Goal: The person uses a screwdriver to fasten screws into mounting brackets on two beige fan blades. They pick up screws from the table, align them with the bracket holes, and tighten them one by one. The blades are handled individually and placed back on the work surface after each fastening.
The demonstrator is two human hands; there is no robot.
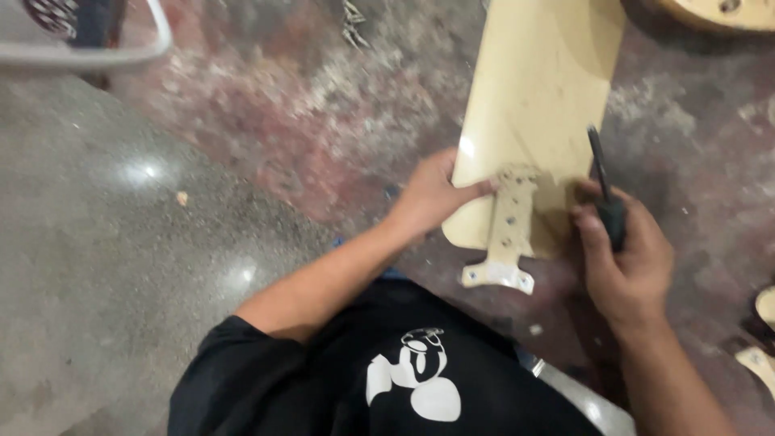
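A cream-coloured fan blade [537, 89] lies on the stained floor, its narrow end toward me. A pale metal bracket [507, 234] with several holes sits on that end and sticks out past the edge. My left hand [432, 194] rests on the blade's left edge, fingers touching the bracket's top. My right hand [626, 254] is at the blade's right corner, closed around a black-handled screwdriver [604, 190] whose shaft points up and away from me.
Another cream blade piece [718, 10] shows at the top right, and more cream parts [763, 331] at the right edge. A white rim [97, 55] of some container sits top left. Polished grey floor [105, 242] spreads to the left.
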